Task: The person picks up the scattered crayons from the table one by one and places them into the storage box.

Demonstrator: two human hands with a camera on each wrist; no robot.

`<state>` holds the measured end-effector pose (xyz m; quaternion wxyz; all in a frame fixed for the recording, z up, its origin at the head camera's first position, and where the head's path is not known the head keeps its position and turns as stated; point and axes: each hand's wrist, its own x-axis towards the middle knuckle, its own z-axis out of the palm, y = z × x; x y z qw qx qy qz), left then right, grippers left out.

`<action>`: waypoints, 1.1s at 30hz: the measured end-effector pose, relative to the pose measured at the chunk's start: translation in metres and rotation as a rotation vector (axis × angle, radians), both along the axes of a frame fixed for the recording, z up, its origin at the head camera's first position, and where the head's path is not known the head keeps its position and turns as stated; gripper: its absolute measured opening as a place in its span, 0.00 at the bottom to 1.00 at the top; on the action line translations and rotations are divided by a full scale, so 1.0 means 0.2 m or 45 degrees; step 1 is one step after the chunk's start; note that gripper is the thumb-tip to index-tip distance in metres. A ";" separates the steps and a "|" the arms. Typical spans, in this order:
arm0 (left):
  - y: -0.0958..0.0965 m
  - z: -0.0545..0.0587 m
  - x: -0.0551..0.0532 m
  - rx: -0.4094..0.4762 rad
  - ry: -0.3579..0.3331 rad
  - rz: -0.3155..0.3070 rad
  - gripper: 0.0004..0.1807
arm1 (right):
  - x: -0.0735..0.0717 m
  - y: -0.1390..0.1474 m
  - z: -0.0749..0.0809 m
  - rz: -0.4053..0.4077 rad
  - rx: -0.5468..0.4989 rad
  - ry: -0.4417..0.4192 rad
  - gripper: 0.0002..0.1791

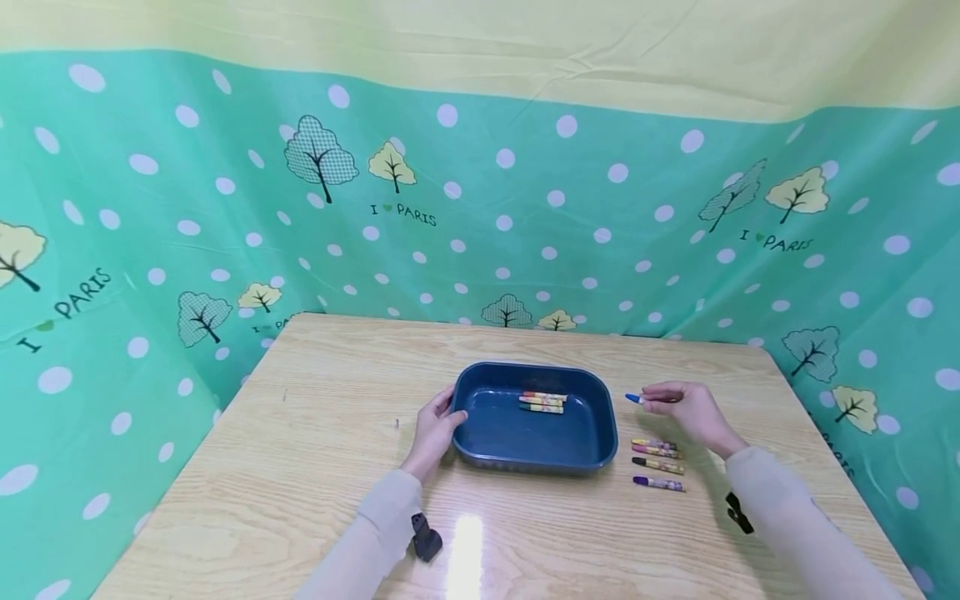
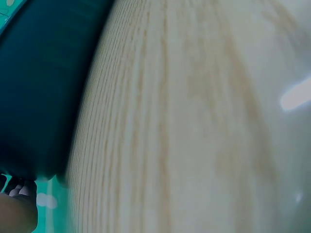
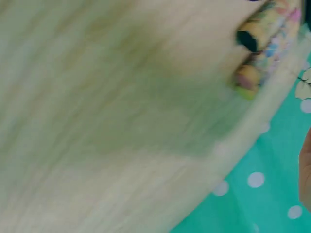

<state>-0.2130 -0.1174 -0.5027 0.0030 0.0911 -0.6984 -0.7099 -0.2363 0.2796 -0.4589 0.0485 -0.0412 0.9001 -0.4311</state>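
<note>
My left hand (image 1: 433, 429) grips the left wall of a dark blue rectangular tub (image 1: 525, 465), its thumb over the rim. In the left wrist view the tub's side (image 2: 48, 87) looms large above the fingers. Just right of the tub, my right hand (image 1: 693, 410) pinches a blue crayon (image 1: 634, 398), its tip pointing left toward the tub. Inside the tub lie an orange crayon (image 1: 544, 396) and a green crayon (image 1: 542, 408), with another between them. Below my right hand, yellow (image 1: 654, 444), pink (image 1: 657, 452), black (image 1: 657, 466) and purple (image 1: 659, 483) crayons lie on the table.
The light wooden table (image 1: 315, 467) reaches back to a green dotted curtain (image 1: 525, 200). A black wrist device (image 1: 426, 537) sits by my left sleeve, another (image 1: 738, 512) by my right. In the right wrist view, wrapped crayons (image 3: 265, 29) appear at the upper right.
</note>
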 end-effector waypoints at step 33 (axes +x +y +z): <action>0.00 0.07 0.03 0.029 0.007 -0.014 0.29 | -0.04 -0.49 0.11 0.090 -0.157 -0.008 0.17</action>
